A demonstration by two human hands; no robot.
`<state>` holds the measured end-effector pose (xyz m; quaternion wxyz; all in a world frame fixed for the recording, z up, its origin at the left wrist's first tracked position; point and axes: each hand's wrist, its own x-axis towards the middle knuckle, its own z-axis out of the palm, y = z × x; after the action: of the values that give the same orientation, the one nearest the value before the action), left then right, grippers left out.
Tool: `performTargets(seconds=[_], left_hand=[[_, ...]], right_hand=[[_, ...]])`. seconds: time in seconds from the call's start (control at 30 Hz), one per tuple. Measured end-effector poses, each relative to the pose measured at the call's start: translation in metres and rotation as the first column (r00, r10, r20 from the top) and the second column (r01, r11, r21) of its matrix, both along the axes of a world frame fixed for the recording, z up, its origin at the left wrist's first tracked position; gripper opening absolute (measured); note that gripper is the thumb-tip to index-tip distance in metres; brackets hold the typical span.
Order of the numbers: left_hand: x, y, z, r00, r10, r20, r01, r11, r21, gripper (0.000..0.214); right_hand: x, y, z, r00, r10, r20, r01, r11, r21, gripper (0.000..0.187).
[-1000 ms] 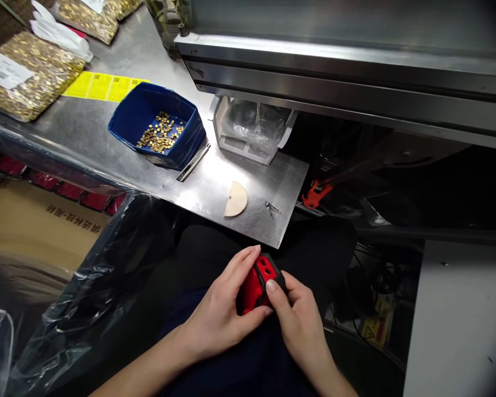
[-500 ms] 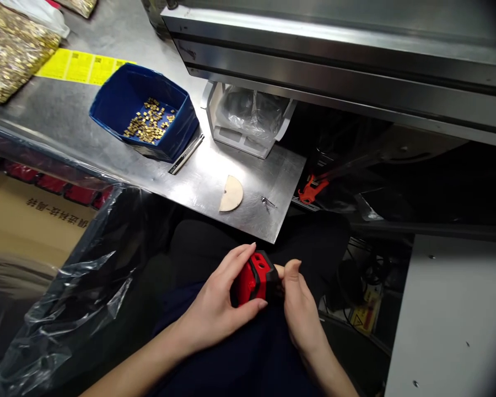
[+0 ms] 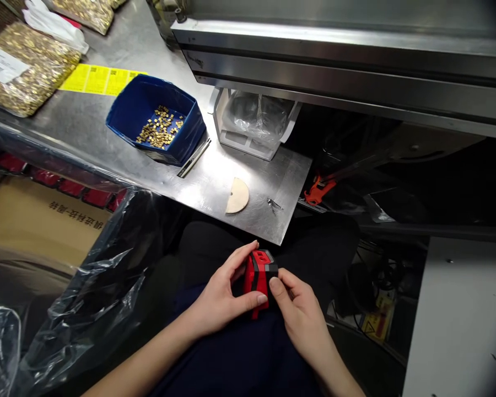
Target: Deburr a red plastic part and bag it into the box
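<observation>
Over my lap I hold a small red and black plastic part (image 3: 257, 278) between both hands. My left hand (image 3: 223, 295) wraps around its left side, thumb pressed on the lower red edge. My right hand (image 3: 300, 314) grips its right black side with thumb and fingers closed on it. The part's top face with two recessed holes points up and away from me.
A steel bench (image 3: 107, 132) lies ahead with a blue bin (image 3: 126, 113) of small brass pieces, a half-round tan disc (image 3: 237, 196), a thin metal bar (image 3: 194, 157), bags of brass parts (image 3: 28, 71) and a machine housing (image 3: 334, 55). A black plastic bag (image 3: 91, 298) and a cardboard box (image 3: 37, 218) sit at left.
The part has been turned in my hands so it stands more upright. My right thumb has shifted onto its lower right corner. The camera view has drifted slightly.
</observation>
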<state>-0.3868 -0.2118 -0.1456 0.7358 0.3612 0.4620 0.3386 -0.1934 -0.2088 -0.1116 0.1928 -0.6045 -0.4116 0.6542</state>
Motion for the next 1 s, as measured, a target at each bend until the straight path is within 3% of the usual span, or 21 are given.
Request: performTargets(seconds=[0.1, 0.2, 0.3, 0.4, 0.5, 0.57, 0.63, 0.7, 0.83, 0.9, 1.0], left_hand=[[-0.003, 0.001, -0.003, 0.995, 0.096, 0.038, -0.096, 0.995, 0.005, 0.088], [-0.005, 0.006, -0.005, 0.975, 0.178, 0.132, -0.173, 0.984, -0.050, 0.076], [-0.004, 0.010, -0.005, 0.904, 0.198, 0.378, -0.118, 0.968, -0.223, 0.070], [-0.005, 0.011, -0.005, 0.787, 0.278, 0.551, -0.058, 0.922, -0.383, 0.065], [-0.013, 0.006, -0.006, 0.747, 0.371, 0.552, -0.103, 0.884, -0.456, 0.059], [-0.019, 0.000, -0.007, 0.741, 0.396, 0.542, -0.126, 0.875, -0.468, 0.064], [-0.023, -0.006, -0.006, 0.729, 0.410, 0.548, -0.131, 0.869, -0.477, 0.071], [-0.026, -0.011, -0.005, 0.711, 0.415, 0.567, -0.123, 0.868, -0.481, 0.073], [-0.029, -0.015, 0.000, 0.682, 0.369, 0.631, -0.108, 0.905, -0.413, 0.081], [-0.030, -0.014, 0.005, 0.695, 0.306, 0.651, -0.110, 0.940, -0.323, 0.089], [-0.034, -0.015, 0.011, 0.723, 0.217, 0.656, -0.101, 0.972, -0.211, 0.095]], right_hand=[[0.004, 0.004, -0.008, 0.982, -0.128, -0.137, 0.122, 0.991, -0.056, 0.039], [0.006, 0.009, -0.013, 0.908, -0.276, -0.315, 0.214, 0.952, -0.219, 0.036], [0.002, 0.013, -0.017, 0.861, -0.268, -0.433, 0.116, 0.932, -0.344, 0.040], [-0.004, 0.019, -0.021, 0.887, -0.099, -0.451, -0.047, 0.952, -0.303, 0.050], [-0.003, 0.030, -0.023, 0.961, 0.165, -0.222, -0.195, 0.973, -0.122, 0.050], [0.002, 0.041, -0.025, 0.966, 0.260, -0.009, -0.260, 0.965, -0.033, 0.048], [0.007, 0.056, -0.026, 0.953, 0.244, 0.181, -0.257, 0.965, 0.048, 0.042], [0.008, 0.073, -0.027, 0.927, 0.148, 0.346, -0.218, 0.961, 0.172, 0.034], [-0.020, 0.111, -0.028, 0.845, 0.049, 0.532, -0.302, 0.866, 0.399, 0.025], [-0.049, 0.126, -0.029, 0.784, 0.083, 0.616, -0.396, 0.830, 0.392, 0.031], [-0.095, 0.142, -0.037, 0.649, 0.122, 0.751, -0.481, 0.831, 0.280, 0.049]])
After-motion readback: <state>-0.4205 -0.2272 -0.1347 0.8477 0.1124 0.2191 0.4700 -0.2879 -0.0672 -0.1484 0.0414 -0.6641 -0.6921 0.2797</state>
